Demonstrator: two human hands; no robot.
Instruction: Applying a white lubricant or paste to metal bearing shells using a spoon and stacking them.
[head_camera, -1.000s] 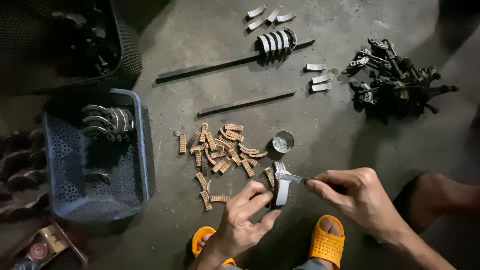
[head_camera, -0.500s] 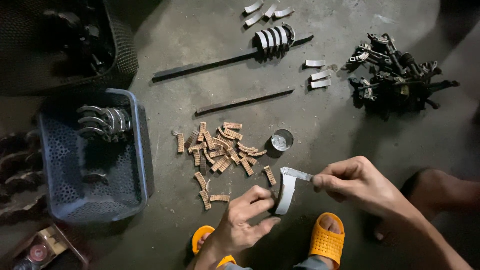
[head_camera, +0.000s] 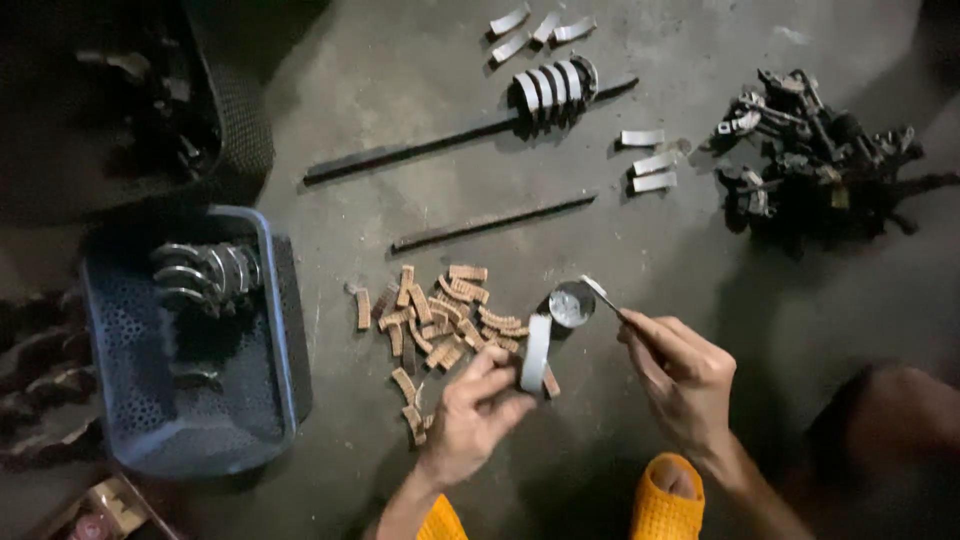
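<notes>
My left hand (head_camera: 478, 408) grips a curved grey metal shoe (head_camera: 536, 350) and holds it upright just above the concrete floor. My right hand (head_camera: 680, 372) pinches a thin flat stick or brush (head_camera: 603, 295) whose tip reaches over a small round tin (head_camera: 571, 303) on the floor. To the left of the tin lies a heap of several small brown curved lining pieces (head_camera: 432, 317).
A blue perforated basket (head_camera: 278, 330) at left holds more curved metal shoes (head_camera: 205, 272). Two dark rods (head_camera: 420, 150) (head_camera: 490, 224) lie on the floor, one threaded with shoes (head_camera: 553, 85). Loose shoes (head_camera: 645, 160) and a dark parts pile (head_camera: 815, 160) lie upper right. Orange sandals (head_camera: 665, 497) are below.
My right hand has let go of the shoe and moved its stick up to the tin. My left hand now holds the shoe alone, raised upright.
</notes>
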